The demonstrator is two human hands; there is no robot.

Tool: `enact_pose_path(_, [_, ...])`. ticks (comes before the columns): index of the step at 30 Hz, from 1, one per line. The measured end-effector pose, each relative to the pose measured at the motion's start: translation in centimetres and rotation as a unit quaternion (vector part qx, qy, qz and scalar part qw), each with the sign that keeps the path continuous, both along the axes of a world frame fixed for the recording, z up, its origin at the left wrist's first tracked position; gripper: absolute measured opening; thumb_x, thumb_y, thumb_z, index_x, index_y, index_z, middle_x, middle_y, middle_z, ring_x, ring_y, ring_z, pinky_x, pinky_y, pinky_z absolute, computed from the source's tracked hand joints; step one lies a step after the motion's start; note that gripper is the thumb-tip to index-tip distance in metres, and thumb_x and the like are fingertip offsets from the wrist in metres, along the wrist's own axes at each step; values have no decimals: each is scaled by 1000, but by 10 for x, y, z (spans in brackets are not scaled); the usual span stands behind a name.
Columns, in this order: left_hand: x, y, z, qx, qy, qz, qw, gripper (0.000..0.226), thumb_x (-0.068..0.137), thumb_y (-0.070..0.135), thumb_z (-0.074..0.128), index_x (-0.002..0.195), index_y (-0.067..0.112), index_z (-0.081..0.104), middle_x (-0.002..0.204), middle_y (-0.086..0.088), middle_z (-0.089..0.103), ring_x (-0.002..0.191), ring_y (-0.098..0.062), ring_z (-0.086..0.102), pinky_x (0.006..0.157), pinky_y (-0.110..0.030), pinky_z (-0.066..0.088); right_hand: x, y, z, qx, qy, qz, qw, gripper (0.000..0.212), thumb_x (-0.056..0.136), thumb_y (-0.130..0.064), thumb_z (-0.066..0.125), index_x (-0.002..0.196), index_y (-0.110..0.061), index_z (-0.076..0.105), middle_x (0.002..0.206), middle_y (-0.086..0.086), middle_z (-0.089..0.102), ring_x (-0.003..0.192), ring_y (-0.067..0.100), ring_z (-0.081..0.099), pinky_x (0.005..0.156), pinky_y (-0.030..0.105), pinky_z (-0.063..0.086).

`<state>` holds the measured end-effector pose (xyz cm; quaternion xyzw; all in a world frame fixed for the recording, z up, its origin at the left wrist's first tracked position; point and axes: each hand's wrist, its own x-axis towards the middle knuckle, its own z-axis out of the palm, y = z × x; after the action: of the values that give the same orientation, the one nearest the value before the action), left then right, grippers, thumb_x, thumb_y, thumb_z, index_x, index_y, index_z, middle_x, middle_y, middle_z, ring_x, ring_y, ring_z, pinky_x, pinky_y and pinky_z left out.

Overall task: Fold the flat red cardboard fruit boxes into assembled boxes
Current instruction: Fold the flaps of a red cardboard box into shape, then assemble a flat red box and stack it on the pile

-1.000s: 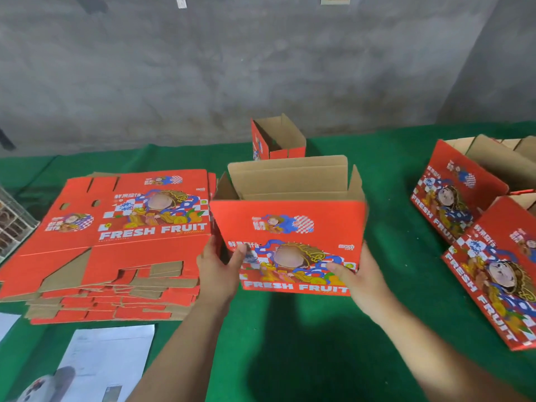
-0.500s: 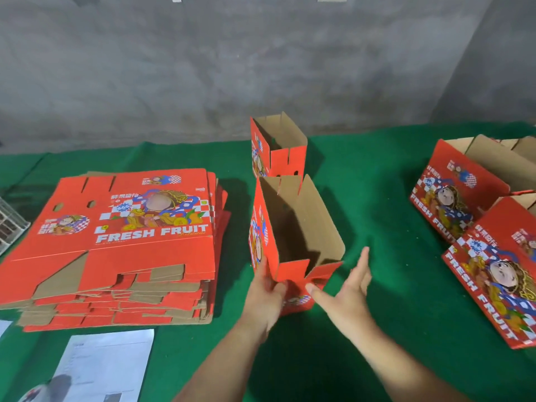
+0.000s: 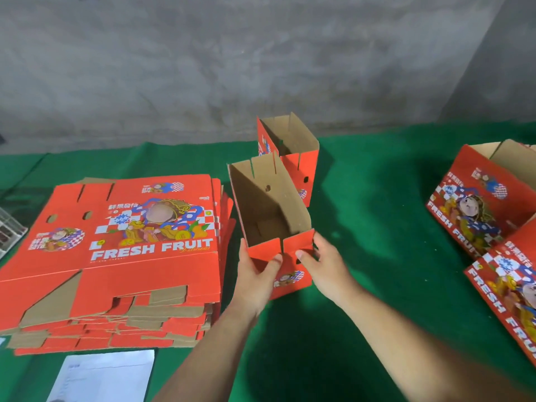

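Box now upright (earlier tilted); left hand and right hand both gripping near end.

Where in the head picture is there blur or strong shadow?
Head view: the right forearm is smeared by motion blur near the bottom edge; the open box throws a dark shadow to its right on the green cloth; the stack of flat boxes stays sharp.

box now upright, open top up, both hands back on its near end
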<state>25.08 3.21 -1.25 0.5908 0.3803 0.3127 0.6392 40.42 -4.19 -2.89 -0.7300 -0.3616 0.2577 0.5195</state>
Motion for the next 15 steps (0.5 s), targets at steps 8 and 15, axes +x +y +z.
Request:
enact_pose_path(8, [43, 92, 23, 33, 16, 10, 999, 46, 103, 22, 63, 146, 19, 46, 115, 8, 71, 94, 5, 70, 75, -10, 54, 44, 96, 24, -54, -29, -13, 998, 37, 93, -14, 64, 128, -28, 63, 120, 2, 57, 112, 27, 63, 106, 46, 50])
enact_pose_path(15, [79, 151, 25, 78, -6, -34, 996, 68, 103, 9, 63, 159, 15, 25, 140, -2, 64, 130, -15, 60, 110, -33, 50, 76, 170, 48, -51, 83, -10, 995, 68, 93, -6, 61, 150, -35, 40, 115, 3, 73, 102, 22, 71, 88, 38, 60])
